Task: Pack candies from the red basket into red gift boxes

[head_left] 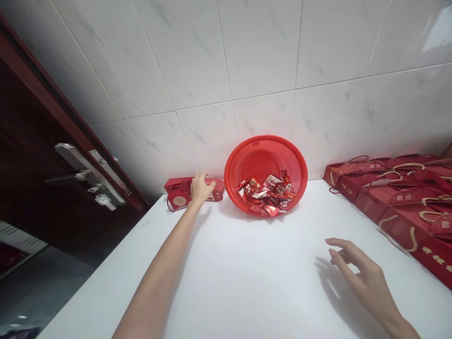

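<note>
My left hand (201,188) reaches to the far left of the table, over small red gift boxes (180,200) with a round gold emblem and a cord handle. Its fingers are spread; whether they touch the box beneath is hard to make out. My right hand (365,275) hovers above the tabletop at the right, thumb and fingers apart, holding nothing. Between the two hands, farther back, a red plastic basket (231,181) is tilted towards me, with wrapped candies (271,195) in red and brown wrappers piled in its lower part.
Several red gift boxes (374,193) with rope handles stand in rows along the right side. The white table (240,278) meets a tiled wall (197,61) at the back. Left of it is a dark door with a metal handle (83,175) and hanging keys (105,201).
</note>
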`<action>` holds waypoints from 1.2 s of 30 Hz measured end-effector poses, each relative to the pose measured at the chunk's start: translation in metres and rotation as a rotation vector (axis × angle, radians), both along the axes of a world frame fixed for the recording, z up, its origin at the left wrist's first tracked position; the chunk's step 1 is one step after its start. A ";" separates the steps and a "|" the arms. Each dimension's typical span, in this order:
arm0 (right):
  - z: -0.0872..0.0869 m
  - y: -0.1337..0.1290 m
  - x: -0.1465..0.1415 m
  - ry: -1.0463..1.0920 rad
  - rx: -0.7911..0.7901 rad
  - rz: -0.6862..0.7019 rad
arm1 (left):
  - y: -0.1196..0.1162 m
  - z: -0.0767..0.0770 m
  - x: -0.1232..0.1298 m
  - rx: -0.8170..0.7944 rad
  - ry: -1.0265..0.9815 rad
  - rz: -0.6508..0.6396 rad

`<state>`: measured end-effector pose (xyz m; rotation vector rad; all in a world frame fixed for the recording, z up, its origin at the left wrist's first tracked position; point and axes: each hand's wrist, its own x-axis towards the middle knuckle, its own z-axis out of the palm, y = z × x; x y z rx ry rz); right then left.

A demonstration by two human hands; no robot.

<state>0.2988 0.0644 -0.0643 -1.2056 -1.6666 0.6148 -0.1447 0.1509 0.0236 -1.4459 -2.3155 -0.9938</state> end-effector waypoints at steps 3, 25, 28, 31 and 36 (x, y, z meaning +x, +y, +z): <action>-0.003 0.001 0.001 -0.009 -0.016 -0.004 | 0.012 -0.025 0.014 -0.196 0.094 0.039; -0.003 -0.006 -0.010 0.006 -0.072 0.144 | -0.102 0.019 0.009 0.241 -0.220 -0.121; 0.006 -0.011 -0.024 0.012 -0.091 0.261 | -0.114 0.025 0.050 0.169 -0.194 -0.340; 0.026 -0.014 -0.039 -0.036 -0.078 0.475 | -0.118 0.020 0.099 0.105 -0.173 -0.516; 0.061 -0.009 -0.059 -0.267 -0.070 0.649 | -0.115 -0.001 0.156 0.064 -0.172 -0.751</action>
